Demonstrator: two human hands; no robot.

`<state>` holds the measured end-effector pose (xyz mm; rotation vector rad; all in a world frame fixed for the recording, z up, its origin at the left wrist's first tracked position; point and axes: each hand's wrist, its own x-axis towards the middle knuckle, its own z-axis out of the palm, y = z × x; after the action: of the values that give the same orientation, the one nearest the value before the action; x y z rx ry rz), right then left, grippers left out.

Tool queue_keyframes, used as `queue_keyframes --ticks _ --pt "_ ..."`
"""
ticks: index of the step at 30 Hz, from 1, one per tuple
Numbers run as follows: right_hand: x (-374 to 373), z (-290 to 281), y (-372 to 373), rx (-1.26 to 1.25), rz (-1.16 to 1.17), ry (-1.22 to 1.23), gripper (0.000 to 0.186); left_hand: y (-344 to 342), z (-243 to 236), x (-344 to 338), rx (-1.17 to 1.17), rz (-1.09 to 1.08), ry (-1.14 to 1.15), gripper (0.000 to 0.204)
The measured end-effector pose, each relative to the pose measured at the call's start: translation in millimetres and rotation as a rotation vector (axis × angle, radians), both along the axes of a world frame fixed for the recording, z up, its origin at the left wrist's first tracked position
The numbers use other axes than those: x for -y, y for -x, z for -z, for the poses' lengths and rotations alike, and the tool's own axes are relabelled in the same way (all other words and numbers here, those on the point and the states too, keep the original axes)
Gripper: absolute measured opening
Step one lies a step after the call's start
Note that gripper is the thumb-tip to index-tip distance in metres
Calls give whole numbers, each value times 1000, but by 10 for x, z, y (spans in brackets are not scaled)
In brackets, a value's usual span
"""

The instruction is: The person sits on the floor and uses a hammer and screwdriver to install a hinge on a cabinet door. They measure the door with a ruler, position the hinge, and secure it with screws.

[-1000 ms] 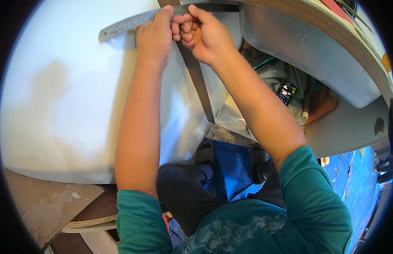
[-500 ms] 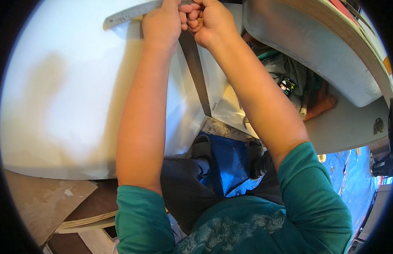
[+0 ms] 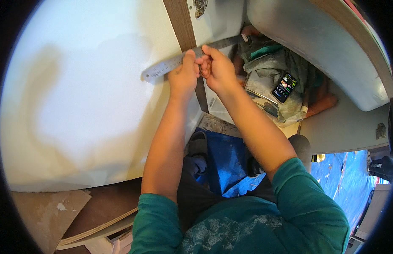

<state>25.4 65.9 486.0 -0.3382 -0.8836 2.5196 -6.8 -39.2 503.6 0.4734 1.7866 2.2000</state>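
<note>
A metal ruler [image 3: 160, 70] lies slantwise across the brown edge [image 3: 178, 20] of a large white panel [image 3: 86, 106]. My left hand [image 3: 183, 78] pinches it near the middle, thumb on top. Right beside it, my right hand [image 3: 220, 73] grips the same ruler with its thumb on the upper face and fingers curled under. The ruler's rounded end with a hole rests over the white face, casting a thin shadow. Its other end reaches past the edge toward the cabinet's inside. A metal hinge [image 3: 200, 7] sits on the white inner wall above my hands.
Inside the cabinet at right, a lit phone [image 3: 284, 87] lies on crumpled grey-green cloth [image 3: 268, 63]. A pale curved panel [image 3: 315, 46] overhangs it. Brown boards [image 3: 99, 211] are stacked at lower left. Blue sheeting [image 3: 224, 163] covers the floor by my feet.
Both hands have come nearer to me along the panel's brown edge, bringing the ruler with them. The hinge, the phone and more of the cabinet's inside now show.
</note>
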Motion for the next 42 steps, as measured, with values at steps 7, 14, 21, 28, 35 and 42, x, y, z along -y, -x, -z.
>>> queue_keyframes --ticks 7,14,21,28,35,42 --pt "41 831 -124 75 -40 61 27 -10 987 0 94 54 6 37" --pt "85 456 -353 -87 -146 51 29 -231 464 133 -73 123 57 46" --pt "-83 -339 -6 -256 -174 -126 22 33 -469 151 -216 80 84 45" --pt "-165 -130 77 -208 -129 -68 21 116 -233 8 -209 77 29 36" --pt "-234 723 -22 -40 -84 -31 23 49 706 -81 -38 63 62 32" --pt "-245 1825 -147 215 -79 74 22 -38 1850 -108 110 89 129 34"
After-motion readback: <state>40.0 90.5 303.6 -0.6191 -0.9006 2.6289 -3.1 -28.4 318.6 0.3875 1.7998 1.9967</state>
